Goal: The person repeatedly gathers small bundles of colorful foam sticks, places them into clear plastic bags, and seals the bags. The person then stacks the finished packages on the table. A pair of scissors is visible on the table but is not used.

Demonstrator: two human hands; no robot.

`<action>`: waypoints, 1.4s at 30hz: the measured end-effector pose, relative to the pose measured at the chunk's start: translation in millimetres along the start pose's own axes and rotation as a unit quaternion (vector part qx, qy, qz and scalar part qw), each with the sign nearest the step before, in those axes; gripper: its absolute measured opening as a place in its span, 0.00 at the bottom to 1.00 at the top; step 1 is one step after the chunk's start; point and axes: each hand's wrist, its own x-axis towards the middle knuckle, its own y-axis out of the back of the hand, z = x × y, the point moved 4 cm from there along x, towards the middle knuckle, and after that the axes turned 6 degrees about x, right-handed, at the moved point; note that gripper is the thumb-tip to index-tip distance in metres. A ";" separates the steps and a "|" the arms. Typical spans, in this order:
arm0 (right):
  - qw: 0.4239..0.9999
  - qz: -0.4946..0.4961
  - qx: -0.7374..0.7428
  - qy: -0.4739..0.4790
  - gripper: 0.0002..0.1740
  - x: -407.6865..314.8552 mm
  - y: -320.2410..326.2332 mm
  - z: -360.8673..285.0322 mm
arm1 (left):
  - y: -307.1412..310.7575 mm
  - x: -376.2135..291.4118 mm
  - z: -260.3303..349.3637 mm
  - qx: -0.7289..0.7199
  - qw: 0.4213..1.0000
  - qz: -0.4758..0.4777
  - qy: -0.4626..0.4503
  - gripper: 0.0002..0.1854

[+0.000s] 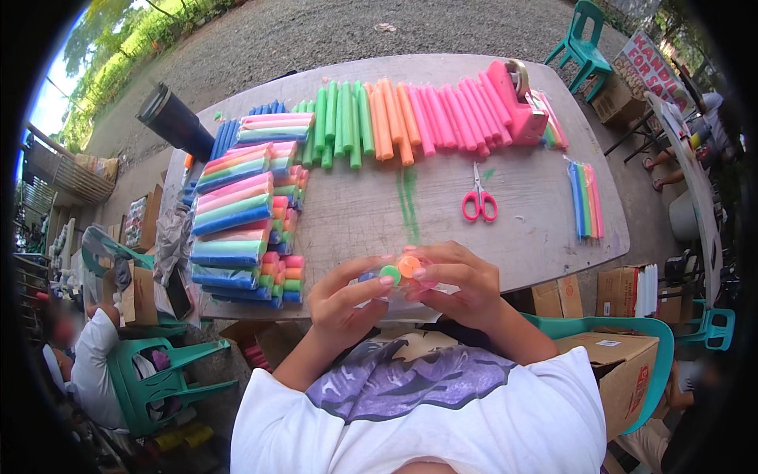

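Note:
Both of my hands hold one bundle of candles (390, 274) end-on near the table's front edge, in what looks like clear plastic. Green, orange and blue ends show; the rest is hidden by my fingers. My left hand (349, 296) grips the bundle's left side, by the blue and green ends. My right hand (462, 281) closes on the right side, by the orange end. Beyond them lie red-handled scissors (479, 198), tips pointing away. Rows of loose green candles (337, 121), orange candles (391, 118) and pink candles (459, 118) line the far side.
Wrapped multicoloured candle packs (234, 204) are piled at the left, before a dark tumbler (177, 121). A pink tape dispenser (518, 106) stands far right; another candle pack (585, 200) lies nearer. A green plastic chair (645, 332) holds a carton at my right. Other people sit nearby.

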 end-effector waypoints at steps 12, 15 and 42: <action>0.986 0.066 0.155 -0.004 0.27 -12.4 -6.9 12.7 | -10.8 -23.1 -20.7 -0.175 0.982 0.067 0.026 0.28; 0.991 0.044 0.124 -0.002 0.26 -13.9 -6.1 11.5 | -4.3 -17.6 -15.3 -0.083 0.996 0.043 0.000 0.20; 0.876 0.120 0.351 -0.307 0.16 -4.6 -5.1 1.2 | -7.4 -3.3 -1.1 -0.310 0.916 0.055 0.249 0.07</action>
